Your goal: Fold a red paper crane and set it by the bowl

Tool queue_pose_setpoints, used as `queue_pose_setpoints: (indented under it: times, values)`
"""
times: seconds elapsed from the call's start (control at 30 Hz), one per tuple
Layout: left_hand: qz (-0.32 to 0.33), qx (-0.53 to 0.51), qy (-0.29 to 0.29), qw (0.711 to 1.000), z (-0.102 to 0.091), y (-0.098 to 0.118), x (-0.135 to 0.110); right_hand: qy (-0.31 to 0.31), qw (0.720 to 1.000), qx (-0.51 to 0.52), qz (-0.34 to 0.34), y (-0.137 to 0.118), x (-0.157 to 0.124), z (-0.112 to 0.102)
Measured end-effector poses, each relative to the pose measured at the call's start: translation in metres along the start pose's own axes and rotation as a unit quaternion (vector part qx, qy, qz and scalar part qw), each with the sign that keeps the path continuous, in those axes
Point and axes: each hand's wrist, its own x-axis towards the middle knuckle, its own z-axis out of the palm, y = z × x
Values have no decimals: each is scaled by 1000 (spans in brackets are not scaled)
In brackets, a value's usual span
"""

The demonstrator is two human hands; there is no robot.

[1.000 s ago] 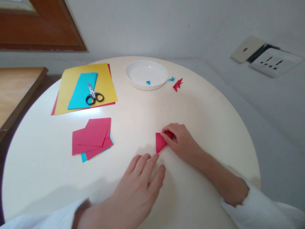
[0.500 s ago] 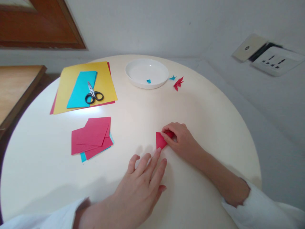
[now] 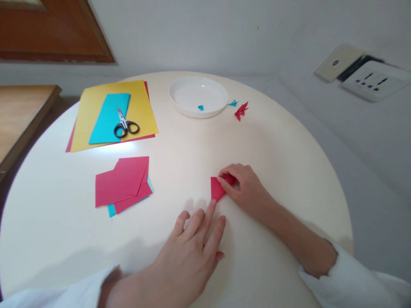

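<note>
A small folded piece of red paper [image 3: 216, 188] lies on the white round table [image 3: 180, 158]. My right hand [image 3: 244, 188] pinches its right part between thumb and fingers, hiding that side. My left hand [image 3: 189, 252] is spread palm down, one fingertip touching the paper's lower corner. To the left lies a loose stack of red and blue paper pieces [image 3: 122, 182].
Scissors [image 3: 123, 126] rest on folded blue paper [image 3: 107, 119], above yellow sheets [image 3: 144, 111]. At the back stands a white dish [image 3: 180, 109] holding a blue paper scrap [image 3: 201, 108]. Beside it lie small blue [image 3: 233, 103] and red folded paper figures [image 3: 241, 111].
The left hand's fingers have shifted very slightly, one fingertip still at the paper's lower corner. The right hand and the red paper look nearly the same.
</note>
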Motion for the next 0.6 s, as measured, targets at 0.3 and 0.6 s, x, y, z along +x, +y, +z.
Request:
queue_pose_setpoints:
  times: [0.3, 0.6]
  values:
    - [-4, 1, -7, 1000, 1, 0, 2, 1, 1000, 1, 6, 0, 0, 0]
    - [-1, 2, -33, 999, -4, 0, 2, 0, 1000, -1, 8, -2, 0, 0]
